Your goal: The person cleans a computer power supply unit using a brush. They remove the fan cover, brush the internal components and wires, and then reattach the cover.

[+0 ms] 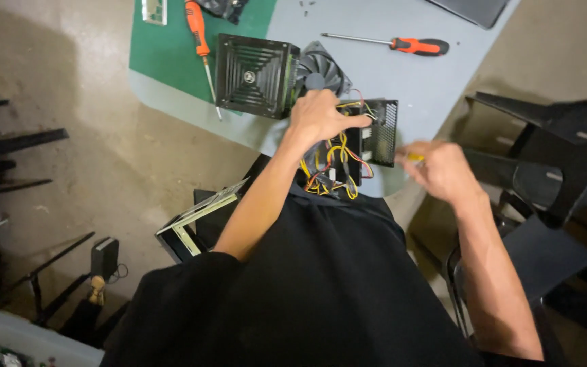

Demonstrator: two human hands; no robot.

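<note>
- Grey surface (pixel 409 88) with a green mat (pixel 164 41) at its far left corner.
- Black metal power-supply cover (pixel 253 73) stands on the mat's edge, a black fan (pixel 324 66) just beside it.
- Open black power-supply chassis with yellow and red wires (pixel 368 136) sits at the near edge; the left hand (pixel 317 115) is clamped on its top.
- Right hand (pixel 439 170), blurred, is closed on a yellow-handled tool (pixel 414 157) just beside the chassis.
- Judgement: dismantling step; next calls for a steady chassis.
- Two orange-handled screwdrivers (pixel 416 45) lie apart.
</note>
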